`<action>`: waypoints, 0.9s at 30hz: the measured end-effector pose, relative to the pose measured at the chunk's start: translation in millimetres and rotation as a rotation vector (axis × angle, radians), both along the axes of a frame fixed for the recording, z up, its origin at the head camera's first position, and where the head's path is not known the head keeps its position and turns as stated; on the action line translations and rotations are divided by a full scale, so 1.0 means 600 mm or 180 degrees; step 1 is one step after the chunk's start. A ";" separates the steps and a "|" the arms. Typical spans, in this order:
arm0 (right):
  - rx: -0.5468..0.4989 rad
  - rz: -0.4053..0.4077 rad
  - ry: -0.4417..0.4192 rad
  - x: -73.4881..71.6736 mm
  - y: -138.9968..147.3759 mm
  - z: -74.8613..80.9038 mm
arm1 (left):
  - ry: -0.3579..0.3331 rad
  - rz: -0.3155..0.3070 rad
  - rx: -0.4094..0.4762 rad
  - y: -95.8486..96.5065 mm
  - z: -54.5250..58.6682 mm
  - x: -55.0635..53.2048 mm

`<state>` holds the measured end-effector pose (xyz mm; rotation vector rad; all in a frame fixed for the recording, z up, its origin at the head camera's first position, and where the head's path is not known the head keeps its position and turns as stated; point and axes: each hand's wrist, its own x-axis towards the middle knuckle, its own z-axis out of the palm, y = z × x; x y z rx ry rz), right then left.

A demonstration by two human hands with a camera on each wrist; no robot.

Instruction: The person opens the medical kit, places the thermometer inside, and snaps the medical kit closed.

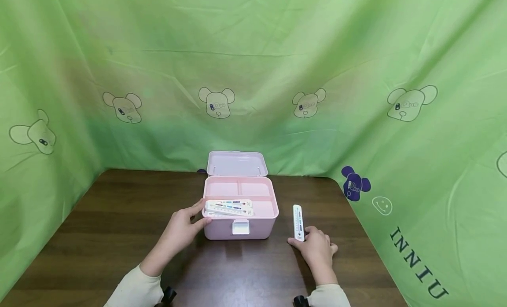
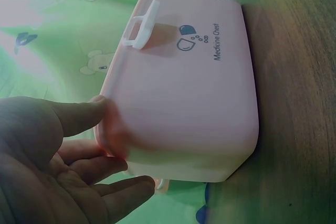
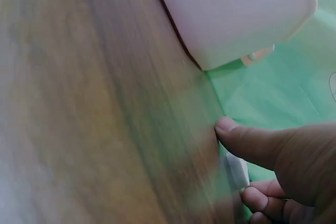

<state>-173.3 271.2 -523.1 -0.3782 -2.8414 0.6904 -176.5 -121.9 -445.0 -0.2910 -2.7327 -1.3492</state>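
Note:
A pink medicine chest with a white front latch stands on the table, its lid raised at the back. Several flat white thermometers with printed scales lie in its front left part. My left hand touches the chest's front left corner. There the thumb is at the front edge and the other fingers, fairly straight, are along the side, as the left wrist view shows. Right of the chest, my right hand pinches the near end of another thermometer between thumb and fingers, close over the table.
The brown wooden table holds the chest near its back edge. Green cloth printed with bear heads hangs behind and on both sides. Dividers split the chest's inside into compartments.

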 end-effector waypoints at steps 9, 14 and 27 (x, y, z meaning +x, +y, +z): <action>-0.0006 -0.0157 0.0124 0.000 -0.003 0.001 | -0.0014 -0.0033 0.0018 -0.001 -0.002 -0.001; -0.0003 -0.0207 0.0186 0.001 0.001 0.002 | -0.0004 -0.0017 0.0009 0.000 -0.003 -0.001; -0.0175 -0.0196 0.0337 -0.003 0.025 -0.006 | 0.0043 -0.0030 -0.0021 0.001 -0.003 0.000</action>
